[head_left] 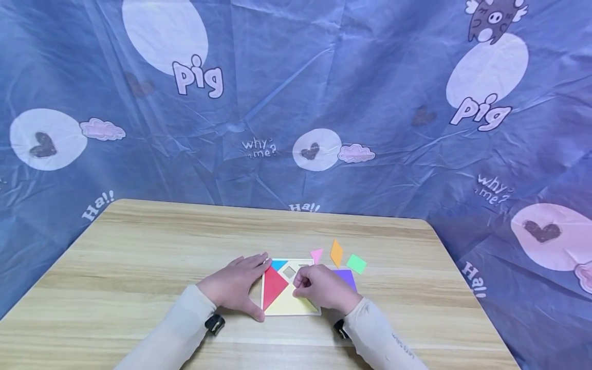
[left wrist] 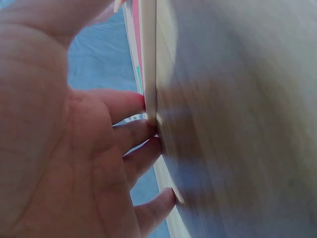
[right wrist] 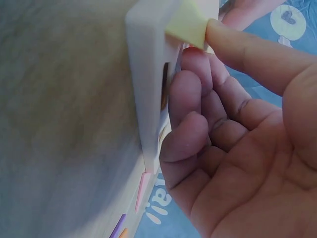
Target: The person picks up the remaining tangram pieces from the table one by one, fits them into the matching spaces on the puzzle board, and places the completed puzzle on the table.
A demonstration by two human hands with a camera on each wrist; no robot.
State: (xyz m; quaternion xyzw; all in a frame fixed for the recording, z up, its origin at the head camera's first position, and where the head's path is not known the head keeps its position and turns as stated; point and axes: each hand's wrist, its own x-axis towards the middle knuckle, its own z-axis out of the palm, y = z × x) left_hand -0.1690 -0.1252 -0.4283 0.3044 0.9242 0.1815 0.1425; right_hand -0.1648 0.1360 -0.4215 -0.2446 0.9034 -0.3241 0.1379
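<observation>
A pale tangram tray (head_left: 292,314) lies on the table. At its left side sits a red triangle (head_left: 274,287), with a blue piece (head_left: 278,264) in the upper left corner. My left hand (head_left: 238,285) rests against the tray's left edge, thumb and fingers spread; its fingertips touch the rim in the left wrist view. With thumb and curled fingers, my right hand (head_left: 326,288) pinches a yellow triangle (right wrist: 190,22) over the tray's lower part. In the right wrist view this triangle is slightly tilted. The right hand hides the tray's right part.
Right of the tray lie a purple piece (head_left: 348,278), partly hidden by my right hand, a green square (head_left: 356,263), an orange parallelogram (head_left: 336,253) and a small pink triangle (head_left: 316,255). The wooden table (head_left: 152,236) ends before a blue printed cloth (head_left: 259,169).
</observation>
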